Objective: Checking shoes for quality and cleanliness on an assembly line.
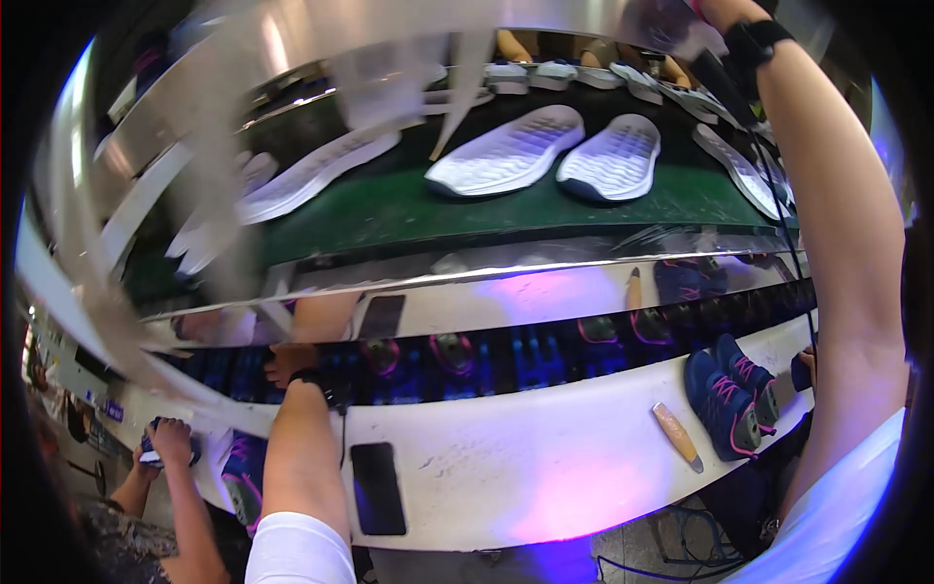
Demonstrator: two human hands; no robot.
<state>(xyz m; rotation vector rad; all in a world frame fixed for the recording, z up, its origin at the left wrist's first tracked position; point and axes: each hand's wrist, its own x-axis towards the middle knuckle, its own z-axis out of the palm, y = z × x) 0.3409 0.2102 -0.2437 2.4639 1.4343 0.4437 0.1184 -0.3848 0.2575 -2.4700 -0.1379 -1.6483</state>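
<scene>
My left hand (288, 364) reaches to the dark strip (506, 368) behind the white tabletop, where dark shoes with pink trim stand in a row; its fingers are small and partly hidden. My right arm (827, 165) is raised along the right side. The right hand (725, 12), above a black wristband, is blurred and cut off at the top edge, beside a pale, shiny curved surface (321, 29). Beyond the strip, white shoe soles (511, 151) lie on a green conveyor belt (389, 219).
On the white tabletop (457, 487) lie a black phone (377, 489) and a tan-handled tool (677, 436). Dark blue shoes (725, 394) stand at the right. At left, another person's hands (170, 443) hold a dark shoe. Blurred pale strips cross the left foreground.
</scene>
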